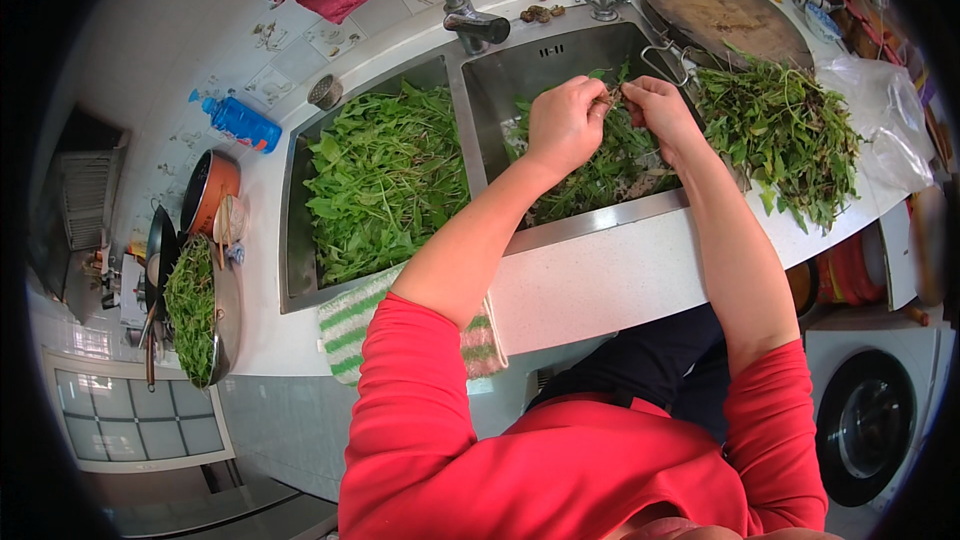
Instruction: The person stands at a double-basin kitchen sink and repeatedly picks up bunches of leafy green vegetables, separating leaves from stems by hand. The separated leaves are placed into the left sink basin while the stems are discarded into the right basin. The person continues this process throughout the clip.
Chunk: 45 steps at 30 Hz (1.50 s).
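Note:
Over the right sink basin [517, 60], my left hand [568, 122] and my right hand [662, 114] are close together. Between their fingertips they pinch a small leafy green plant [616, 94], partly hidden by the fingers. Beneath them, loose greens [592, 187] with bits of debris lie in that basin. The left basin is heaped with brighter leafy greens [386, 172]. To the right of my right hand, a large pile of untrimmed greens [776, 131] rests on the counter.
A chrome faucet [476, 26] stands behind the divider, and a round wooden chopping board [724, 15] lies at the back right. Clear plastic bag [885, 120] sits beside the pile. Leftward are a blue bottle [244, 124], a pot [212, 191] and a metal basin of greens [191, 307]. A striped towel [352, 322] hangs in front.

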Motion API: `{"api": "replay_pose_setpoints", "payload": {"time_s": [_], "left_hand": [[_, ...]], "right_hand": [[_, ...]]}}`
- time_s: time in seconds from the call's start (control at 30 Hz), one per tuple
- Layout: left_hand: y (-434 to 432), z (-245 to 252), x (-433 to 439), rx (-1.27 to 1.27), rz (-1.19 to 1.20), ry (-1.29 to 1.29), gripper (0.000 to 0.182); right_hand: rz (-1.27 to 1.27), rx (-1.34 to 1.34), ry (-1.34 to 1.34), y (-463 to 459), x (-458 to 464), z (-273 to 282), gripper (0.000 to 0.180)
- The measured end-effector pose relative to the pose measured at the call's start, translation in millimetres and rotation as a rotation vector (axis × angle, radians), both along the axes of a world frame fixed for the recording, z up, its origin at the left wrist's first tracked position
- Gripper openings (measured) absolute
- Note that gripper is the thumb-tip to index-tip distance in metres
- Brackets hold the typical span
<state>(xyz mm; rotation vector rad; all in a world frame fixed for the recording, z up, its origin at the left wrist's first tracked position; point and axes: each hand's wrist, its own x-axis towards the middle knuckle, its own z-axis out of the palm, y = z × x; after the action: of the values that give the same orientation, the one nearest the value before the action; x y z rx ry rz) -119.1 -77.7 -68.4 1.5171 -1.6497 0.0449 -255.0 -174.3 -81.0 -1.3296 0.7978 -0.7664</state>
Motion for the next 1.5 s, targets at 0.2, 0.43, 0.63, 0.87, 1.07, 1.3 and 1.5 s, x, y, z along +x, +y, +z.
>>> {"api": "replay_pose_setpoints", "payload": {"time_s": [0.2,0.43,0.63,0.87,1.07,1.3,1.5], "left_hand": [[-0.7,0.8,1.9,0.006,0.014,-0.023,0.004],[-0.9,0.4,3.5,0.012,0.014,0.06,0.004],[-3.0,-2.5,3.5,0.013,0.023,0.123,0.005],[-12.1,-18.4,21.9,0.051,0.069,0.214,0.014],[-21.7,-13.3,45.5,0.105,0.176,0.599,0.016],[-21.1,-9.5,29.8,0.013,0.064,0.726,0.014],[-12.0,-10.7,2.3,0.108,0.001,0.52,0.026]], "right_hand": [[0.02,0.003,-0.013,-0.3,0.1,0.1,0.019],[0.052,0.116,-0.129,-1.2,-0.8,-1.9,0.016],[0.114,0.216,-0.274,-0.9,-0.5,-1.9,0.015],[0.097,0.27,-0.453,-10.4,-8.6,5.5,0.017],[0.048,0.153,-0.341,-11.2,-10.1,6.0,0.02],[0.045,0.075,-0.246,-10.2,-7.0,3.5,0.018],[0.042,0.043,-0.224,-2.0,-0.9,2.2,0.018]]}}
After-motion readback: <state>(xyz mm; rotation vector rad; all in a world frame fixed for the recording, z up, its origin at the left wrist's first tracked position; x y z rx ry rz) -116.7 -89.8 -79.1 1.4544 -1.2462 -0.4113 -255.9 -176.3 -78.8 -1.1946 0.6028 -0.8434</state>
